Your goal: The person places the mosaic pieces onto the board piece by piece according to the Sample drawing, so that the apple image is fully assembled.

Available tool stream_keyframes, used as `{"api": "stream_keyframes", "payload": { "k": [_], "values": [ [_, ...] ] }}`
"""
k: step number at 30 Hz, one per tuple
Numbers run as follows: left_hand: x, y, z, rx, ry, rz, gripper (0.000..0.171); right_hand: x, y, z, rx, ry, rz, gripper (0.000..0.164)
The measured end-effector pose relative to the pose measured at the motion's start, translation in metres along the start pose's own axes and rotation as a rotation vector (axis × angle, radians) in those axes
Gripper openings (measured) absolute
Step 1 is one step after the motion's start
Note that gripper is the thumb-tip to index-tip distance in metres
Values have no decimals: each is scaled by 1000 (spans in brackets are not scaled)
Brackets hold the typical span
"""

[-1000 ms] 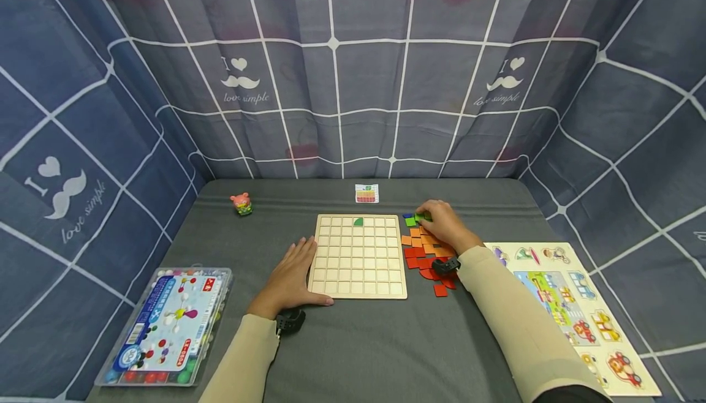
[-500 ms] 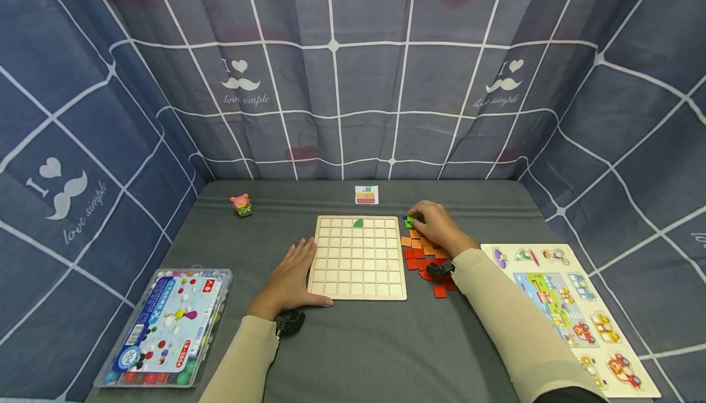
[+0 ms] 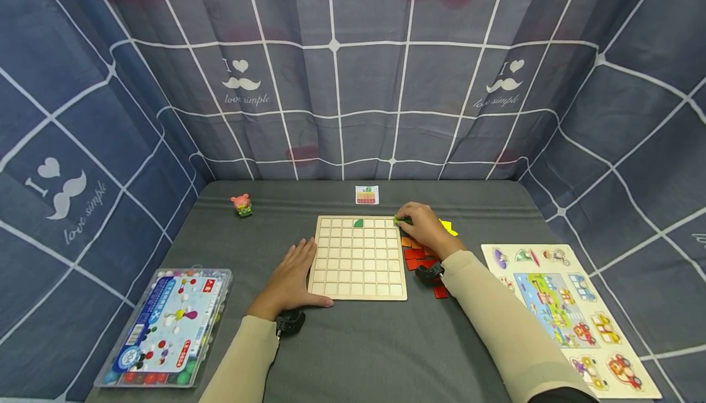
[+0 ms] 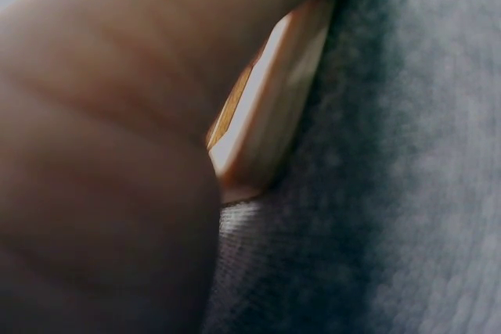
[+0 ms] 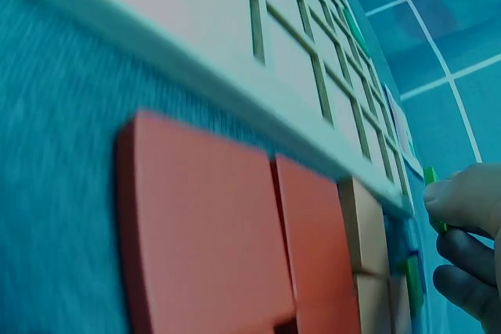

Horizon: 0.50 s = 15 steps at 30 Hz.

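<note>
Curtain, blue-grey, white-gridded, on three sides; cloth, grey, beneath. Clock positions run from the middle of the board, head view.

Board: pale wood, gridded; one green piece, curved, in a cell at 12.
Left hand: at 8; fingers straight against the board's edge, thumb at 7.
Right hand: at 2; thumb and finger pinching a green tile by the board's corner between 1 and 2 — whether touching, cannot tell.
Red tiles and orange tiles: at 3, just beside the board.
Yellow tiles: past 2.
Card: 12, beyond the board.
Toy: 10.
Box: 8 — lidded, labelled.
</note>
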<state>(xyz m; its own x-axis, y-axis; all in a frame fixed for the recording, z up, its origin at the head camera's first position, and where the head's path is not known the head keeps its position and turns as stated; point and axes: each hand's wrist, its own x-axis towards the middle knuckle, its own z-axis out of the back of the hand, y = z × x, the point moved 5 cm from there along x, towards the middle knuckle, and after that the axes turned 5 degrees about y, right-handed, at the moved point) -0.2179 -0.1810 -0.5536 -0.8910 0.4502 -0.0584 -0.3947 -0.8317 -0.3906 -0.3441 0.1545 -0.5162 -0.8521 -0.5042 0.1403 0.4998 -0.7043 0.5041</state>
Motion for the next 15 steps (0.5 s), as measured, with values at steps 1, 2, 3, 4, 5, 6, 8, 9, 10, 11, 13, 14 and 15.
{"api": "stream_keyframes", "payload": {
  "k": [1, 2, 3, 4, 5, 6, 8, 9, 10, 11, 13, 14, 15],
  "values": [
    [0, 0, 0, -3, -3, 0, 153, 1, 2, -1, -1, 4, 1, 16],
    [0, 0, 0, -1, -2, 2, 154, 2, 3, -3, 1, 4, 6, 16],
    [0, 0, 0, 1, -1, 4, 154, 4, 5, -4, 3, 3, 12, 16],
    [0, 1, 0, 3, 1, 6, 154, 5, 7, -5, 5, 2, 18, 16],
    [0, 1, 0, 6, 2, 9, 154, 6, 9, -7, 7, 2, 24, 16],
    [0, 1, 0, 7, 4, 12, 154, 7, 11, -9, 11, 1, 34, 16],
    [0, 1, 0, 6, 8, 14, 154, 10, 15, -12, 23, -4, 52, 15],
    [0, 0, 0, 2, 7, 13, 154, 12, 16, -14, 31, -2, 56, 15],
    [0, 0, 0, -2, 5, 11, 154, 13, 18, -16, 34, -1, 61, 15],
    [0, 0, 1, -4, 3, 9, 153, 15, 20, -18, 37, 2, 65, 15],
    [-1, -1, 1, -7, 0, 4, 153, 18, 25, -21, 39, 6, 69, 15],
    [0, -1, 1, -6, 1, 5, 153, 19, 27, -23, 37, 10, 68, 15],
    [0, -1, 2, -4, 0, 4, 153, 20, 29, -24, 38, 14, 67, 15]
  ]
}}
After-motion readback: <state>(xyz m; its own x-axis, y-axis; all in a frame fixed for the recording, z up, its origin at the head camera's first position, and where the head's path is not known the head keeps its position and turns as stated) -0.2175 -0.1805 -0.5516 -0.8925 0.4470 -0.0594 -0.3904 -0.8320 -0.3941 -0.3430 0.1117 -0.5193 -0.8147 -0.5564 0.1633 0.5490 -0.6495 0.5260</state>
